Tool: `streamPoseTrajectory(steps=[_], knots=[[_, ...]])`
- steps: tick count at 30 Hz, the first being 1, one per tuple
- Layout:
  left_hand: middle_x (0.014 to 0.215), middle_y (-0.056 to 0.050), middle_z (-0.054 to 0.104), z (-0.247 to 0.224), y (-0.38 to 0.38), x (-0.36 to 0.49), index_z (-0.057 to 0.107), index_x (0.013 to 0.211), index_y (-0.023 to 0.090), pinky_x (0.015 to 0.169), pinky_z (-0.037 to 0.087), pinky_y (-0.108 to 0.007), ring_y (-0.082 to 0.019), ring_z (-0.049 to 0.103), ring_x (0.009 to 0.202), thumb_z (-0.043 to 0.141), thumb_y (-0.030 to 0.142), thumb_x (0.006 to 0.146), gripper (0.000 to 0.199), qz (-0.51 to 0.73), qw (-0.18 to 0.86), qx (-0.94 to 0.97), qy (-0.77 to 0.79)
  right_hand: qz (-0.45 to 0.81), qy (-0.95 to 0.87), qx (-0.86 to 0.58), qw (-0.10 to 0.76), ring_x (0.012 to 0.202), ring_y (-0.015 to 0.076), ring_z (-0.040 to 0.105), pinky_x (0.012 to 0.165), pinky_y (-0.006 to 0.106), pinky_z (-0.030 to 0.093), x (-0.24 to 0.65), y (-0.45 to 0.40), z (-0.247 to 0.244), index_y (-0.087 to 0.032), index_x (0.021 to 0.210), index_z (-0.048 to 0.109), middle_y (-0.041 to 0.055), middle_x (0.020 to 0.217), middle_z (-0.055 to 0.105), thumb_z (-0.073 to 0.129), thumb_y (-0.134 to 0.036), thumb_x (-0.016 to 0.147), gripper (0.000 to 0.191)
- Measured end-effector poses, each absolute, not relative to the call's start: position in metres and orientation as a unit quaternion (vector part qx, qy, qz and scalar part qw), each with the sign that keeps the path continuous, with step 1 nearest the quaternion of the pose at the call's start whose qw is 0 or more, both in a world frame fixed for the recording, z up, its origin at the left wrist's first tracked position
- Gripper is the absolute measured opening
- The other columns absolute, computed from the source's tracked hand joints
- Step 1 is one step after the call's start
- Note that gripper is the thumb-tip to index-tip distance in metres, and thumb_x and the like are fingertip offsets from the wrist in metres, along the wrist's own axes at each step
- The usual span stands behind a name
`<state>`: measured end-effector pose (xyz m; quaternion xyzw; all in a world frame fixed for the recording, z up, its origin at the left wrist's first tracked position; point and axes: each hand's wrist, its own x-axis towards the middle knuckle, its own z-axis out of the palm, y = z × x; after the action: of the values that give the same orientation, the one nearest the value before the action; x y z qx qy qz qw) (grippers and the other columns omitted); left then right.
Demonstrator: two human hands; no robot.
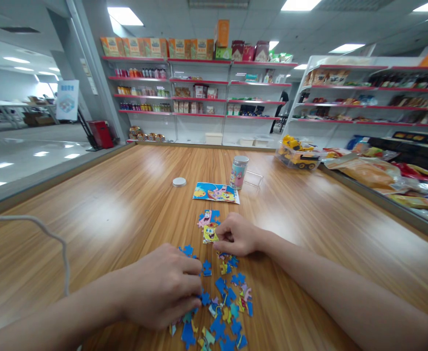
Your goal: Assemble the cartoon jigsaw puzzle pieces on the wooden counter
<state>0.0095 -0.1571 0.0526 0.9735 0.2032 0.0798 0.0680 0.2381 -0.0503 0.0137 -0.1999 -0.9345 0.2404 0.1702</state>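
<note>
While loose puzzle pieces (219,327) lie beside left hand (165,285), joined section (209,233) sits beside right hand (239,235); both curled, grips unclear.

No text, brand or number can be read with certainty. A heading in blue characters is carried by the standing sign board (67,101) at the left, but it is too blurred to be made out. On the orange boxes (202,48) along the top shelf (199,60), lettering-like marks are shown, too small to be deciphered. Any print on the picture card (214,193) is likewise too small to be read.
</note>
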Motion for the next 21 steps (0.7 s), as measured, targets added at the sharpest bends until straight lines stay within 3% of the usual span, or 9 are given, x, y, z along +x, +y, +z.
streamPoseTrajectory(steps=[4, 11, 17, 21], knots=[[0.085, -0.002, 0.067, 0.051, -0.167, 0.022, 0.064, 0.094, 0.02, 0.055, 0.045, -0.028, -0.017, 0.062, 0.067, 0.063, 0.027, 0.091, 0.008, 0.078, 0.096, 0.972, 0.198, 0.3, -0.913, -0.197, 0.195, 0.044, 0.0056, 0.026, 0.044, 0.021, 0.019, 0.239, -0.047, 0.011, -0.016, 0.05, 0.039, -0.0067, 0.046, 0.03, 0.059, -0.034, 0.079, 0.039], [0.086, 0.003, 0.066, 0.04, -0.178, 0.034, 0.063, 0.088, 0.022, 0.054, 0.045, -0.027, -0.014, 0.062, 0.066, 0.069, 0.027, 0.089, 0.008, 0.083, 0.113, 0.972, 0.187, 0.404, -0.803, -0.258, 0.353, 0.046, 0.0054, 0.019, 0.044, 0.023, 0.012, 0.24, -0.037, 0.007, -0.019, 0.048, 0.029, -0.0074, 0.049, 0.021, 0.059, -0.042, 0.081, 0.05], [0.093, 0.001, 0.068, 0.046, -0.174, 0.028, 0.063, 0.097, 0.021, 0.056, 0.044, -0.026, -0.016, 0.064, 0.071, 0.071, 0.033, 0.087, 0.017, 0.078, 0.123, 0.963, 0.226, 0.41, -0.797, -0.266, 0.354, 0.046, 0.005, 0.017, 0.044, 0.024, 0.011, 0.239, -0.036, 0.006, -0.019, 0.046, 0.028, -0.0078, 0.048, 0.02, 0.06, -0.041, 0.08, 0.051], [0.094, 0.002, 0.068, 0.052, -0.173, 0.028, 0.064, 0.098, 0.022, 0.056, 0.045, -0.027, -0.015, 0.065, 0.071, 0.071, 0.029, 0.087, 0.014, 0.049, 0.14, 0.963, 0.226, 0.409, -0.799, -0.269, 0.349, 0.046, 0.0053, 0.018, 0.045, 0.025, 0.011, 0.238, -0.037, 0.006, -0.02, 0.047, 0.028, -0.0077, 0.048, 0.02, 0.06, -0.04, 0.08, 0.05]])
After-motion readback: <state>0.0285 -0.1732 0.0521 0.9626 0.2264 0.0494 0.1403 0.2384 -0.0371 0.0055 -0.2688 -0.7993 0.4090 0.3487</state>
